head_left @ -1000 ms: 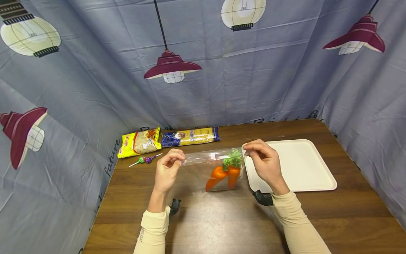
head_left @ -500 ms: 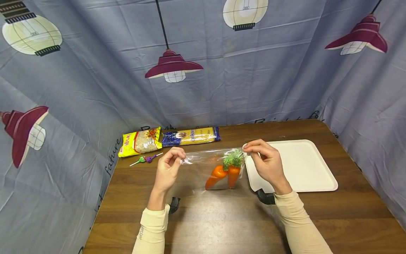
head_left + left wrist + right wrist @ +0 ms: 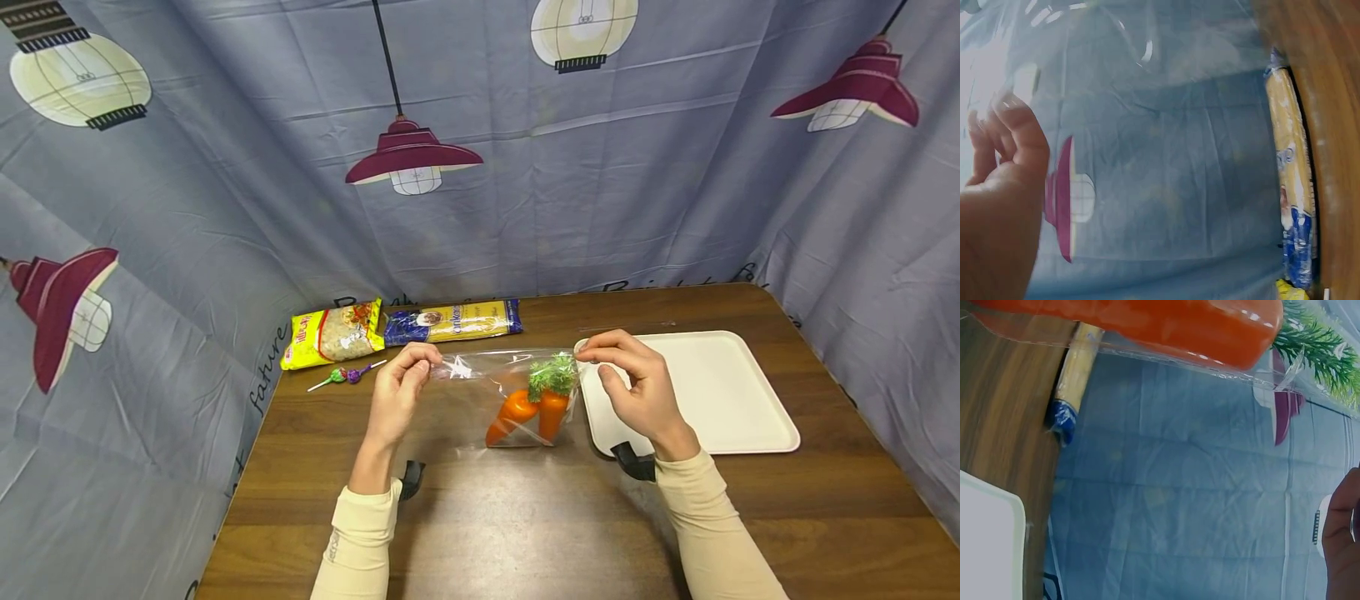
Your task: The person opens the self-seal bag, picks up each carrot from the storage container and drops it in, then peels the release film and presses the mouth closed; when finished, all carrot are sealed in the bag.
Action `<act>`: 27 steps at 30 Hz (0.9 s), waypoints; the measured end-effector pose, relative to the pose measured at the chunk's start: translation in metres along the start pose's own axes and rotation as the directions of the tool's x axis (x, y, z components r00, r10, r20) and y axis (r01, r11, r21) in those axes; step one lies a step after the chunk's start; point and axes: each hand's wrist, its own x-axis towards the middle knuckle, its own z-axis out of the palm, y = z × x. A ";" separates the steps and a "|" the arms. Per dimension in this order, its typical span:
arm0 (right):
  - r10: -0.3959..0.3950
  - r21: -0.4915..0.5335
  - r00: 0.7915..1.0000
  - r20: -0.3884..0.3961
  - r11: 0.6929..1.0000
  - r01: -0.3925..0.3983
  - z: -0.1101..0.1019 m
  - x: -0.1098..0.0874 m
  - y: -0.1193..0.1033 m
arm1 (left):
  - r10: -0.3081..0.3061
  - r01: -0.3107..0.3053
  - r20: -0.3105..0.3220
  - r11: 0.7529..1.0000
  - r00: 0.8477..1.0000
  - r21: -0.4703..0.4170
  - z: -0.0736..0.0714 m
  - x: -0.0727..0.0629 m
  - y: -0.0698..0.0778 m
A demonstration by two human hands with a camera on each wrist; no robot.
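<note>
A clear plastic bag [image 3: 465, 404] hangs upright between both hands, with its top edge stretched across. Inside, at its right side, are two orange carrots [image 3: 514, 417] with leafy green tops [image 3: 552, 377]. My left hand [image 3: 396, 396] pinches the bag's top left corner between thumb and fingers. At the top right corner my right hand [image 3: 643, 387] holds the film with its fingertips, the thumb standing lower and apart from them. In the right wrist view one carrot [image 3: 1210, 328] shows large through the film, while that hand [image 3: 1342, 531] is mostly cut off.
A white tray [image 3: 705, 392] lies on the wooden table [image 3: 517, 525] at the right, partly behind the right hand. Along the back left are a yellow bag of grain [image 3: 333, 333] and a blue-and-yellow pasta packet [image 3: 457, 322]. Two lollipops [image 3: 347, 375] lie before them.
The right thumb has drawn down and away from its fingertips. Film at the top left has shifted and catches the light. Both hands keep the bag in nearly the same place.
</note>
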 end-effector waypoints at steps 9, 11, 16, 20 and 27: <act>-0.008 -0.048 0.999 -0.045 0.999 0.006 0.003 0.005 -0.004 | 0.008 -0.009 -0.043 1.000 0.999 -0.010 0.010 0.003 0.006; 0.010 -0.032 0.999 -0.051 0.999 -0.012 0.002 0.006 -0.004 | 0.023 -0.023 -0.031 1.000 0.999 0.007 0.009 0.004 0.005; 0.113 0.013 0.994 -0.006 0.993 -0.113 0.000 0.005 -0.006 | 0.035 -0.037 0.028 0.996 0.999 0.086 0.004 0.004 0.005; 0.181 0.003 0.982 0.057 0.983 -0.182 0.000 0.004 -0.008 | 0.024 -0.033 0.102 0.996 0.994 0.080 0.006 0.002 0.001; 0.205 0.068 0.976 0.075 0.975 -0.210 0.007 0.004 -0.013 | 0.022 -0.019 0.159 1.000 0.987 -0.018 0.014 -0.003 -0.007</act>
